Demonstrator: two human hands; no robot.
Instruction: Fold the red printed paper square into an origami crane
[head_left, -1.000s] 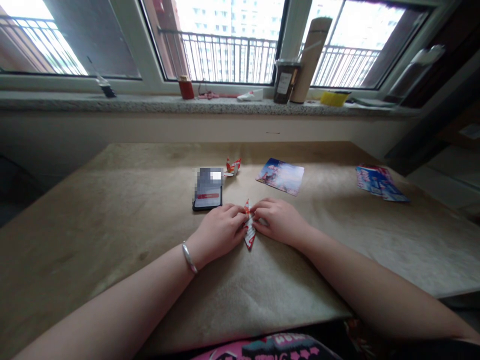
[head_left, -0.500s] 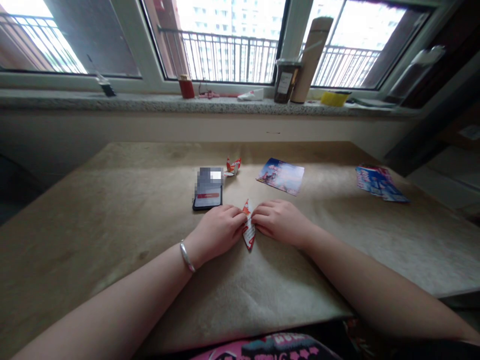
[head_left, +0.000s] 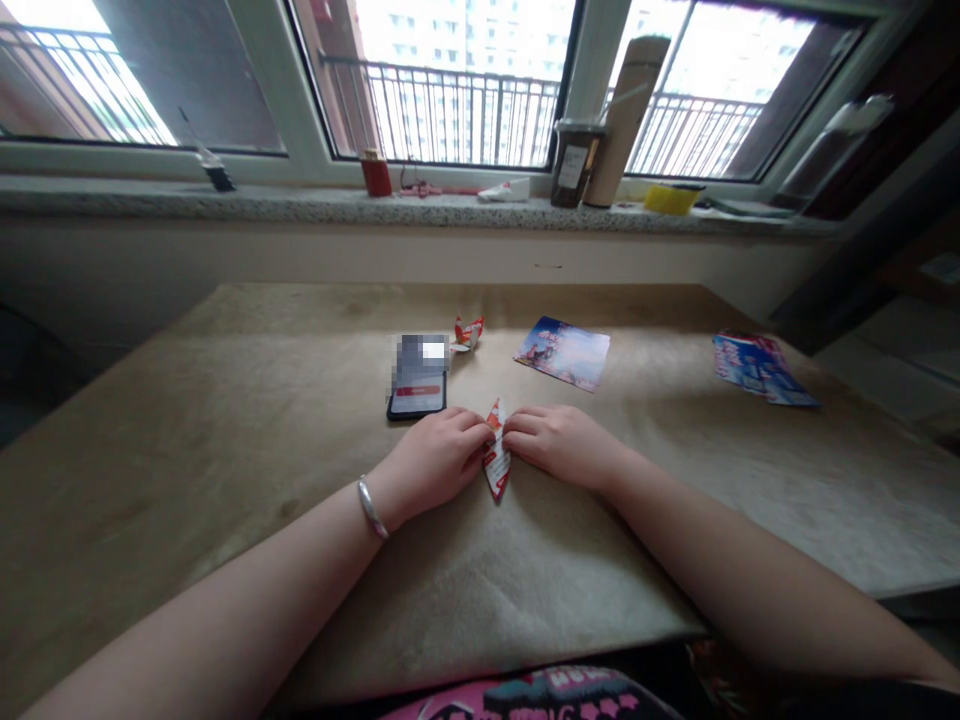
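Note:
A narrow diamond of folded paper (head_left: pixel 497 467), white with red and orange print, lies on the table in front of me, one point toward me. My left hand (head_left: pixel 442 455) grips its left edge with fingers closed; a silver bangle circles that wrist. From the other side, my right hand (head_left: pixel 559 445) pinches the right edge, fingertips facing those of the left. Just beyond my left hand rests a phone (head_left: pixel 418 385) with a lit, partly blurred screen. Behind the phone's right corner stands a small folded paper figure (head_left: pixel 469 332) in red and white.
A blue and pink printed sheet (head_left: pixel 564 352) lies past my right hand. Several similar sheets (head_left: pixel 761 368) are piled at the table's right. Along the windowsill (head_left: pixel 300 208) stand a red container (head_left: pixel 376 174), a dark lidded cup (head_left: pixel 574 165), a tall brown cylinder (head_left: pixel 626 120) and a yellow item (head_left: pixel 671 199).
Hardly anything differs. The near tip of the folded paper has shifted very slightly left, and both hands keep their hold on its edges.

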